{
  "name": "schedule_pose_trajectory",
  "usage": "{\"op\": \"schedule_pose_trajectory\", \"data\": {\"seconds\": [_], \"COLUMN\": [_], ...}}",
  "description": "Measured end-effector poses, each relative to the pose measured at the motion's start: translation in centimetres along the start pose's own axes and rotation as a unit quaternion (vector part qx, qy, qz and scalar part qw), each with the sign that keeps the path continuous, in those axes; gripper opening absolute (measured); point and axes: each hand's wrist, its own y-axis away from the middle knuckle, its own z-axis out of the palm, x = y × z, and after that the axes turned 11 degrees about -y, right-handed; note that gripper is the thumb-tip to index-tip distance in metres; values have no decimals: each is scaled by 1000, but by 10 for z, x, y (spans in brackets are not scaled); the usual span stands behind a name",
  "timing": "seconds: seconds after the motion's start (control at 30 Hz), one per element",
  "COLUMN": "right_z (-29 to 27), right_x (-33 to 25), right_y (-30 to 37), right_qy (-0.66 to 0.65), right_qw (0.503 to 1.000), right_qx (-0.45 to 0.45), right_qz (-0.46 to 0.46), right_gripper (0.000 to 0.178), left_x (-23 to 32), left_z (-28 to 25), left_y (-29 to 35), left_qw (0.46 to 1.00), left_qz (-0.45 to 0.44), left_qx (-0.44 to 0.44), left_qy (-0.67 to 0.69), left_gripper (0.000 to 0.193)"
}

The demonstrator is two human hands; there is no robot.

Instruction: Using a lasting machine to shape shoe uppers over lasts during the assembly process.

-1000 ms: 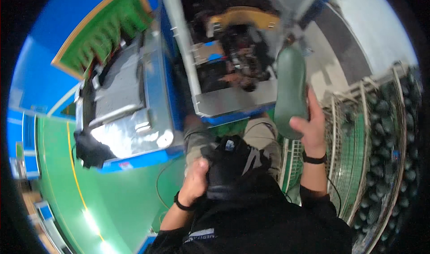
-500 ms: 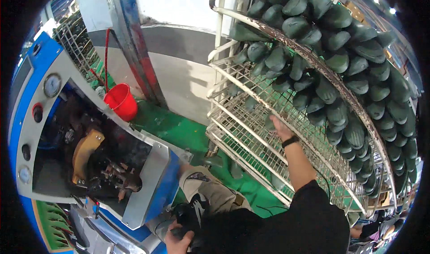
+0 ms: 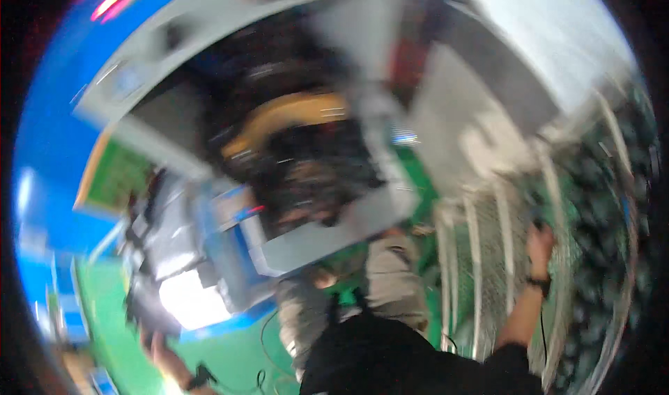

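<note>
Motion blurs much of the view. My left hand (image 3: 164, 361) is at the lower left, beside the blue machine, just below a blurred dark thing (image 3: 148, 311). Whether the fingers grip that thing cannot be made out. On the right, my right hand (image 3: 540, 247) reaches out at the white wire rack (image 3: 507, 235), with a small dark patch at its fingertips. Its fingers are too smeared to read. Dark green shoe lasts (image 3: 605, 276) crowd the rack's far right side. Ahead stands the machine (image 3: 327, 245), with a curved yellow part (image 3: 293, 111) inside its dark opening.
A bright white lit surface (image 3: 191, 301) sits at the machine's lower left. Behind it is a green panel (image 3: 115, 172) with an orange edge. The green floor (image 3: 104, 297) has a dark cable (image 3: 265, 332) on it. A grey and white wall (image 3: 481, 74) rises behind.
The view has swung left, bringing the machine to the middle and the rack to the right edge. My left hand has moved from in front of my body out to the left.
</note>
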Motion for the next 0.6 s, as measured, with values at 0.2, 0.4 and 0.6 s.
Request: {"op": "schedule_pose_trajectory", "data": {"seconds": [0.2,0.4,0.6], "right_z": [70,139,160], "right_x": [-120,-205,-275], "right_y": [87,161,223], "right_qy": [5,152,154], "right_qw": [971,889,815], "right_qx": [-173,-336,-403], "right_qz": [-168,-272,-388], "right_gripper": [52,36,37], "left_x": [-58,8,-143], "left_z": [-6,57,184], "left_y": [-56,-134,-318], "left_qw": [843,822,970], "left_qz": [-57,122,-132], "left_qx": [-141,-8,-52], "left_qy": [-516,-557,-200], "left_gripper": [48,32,102]}}
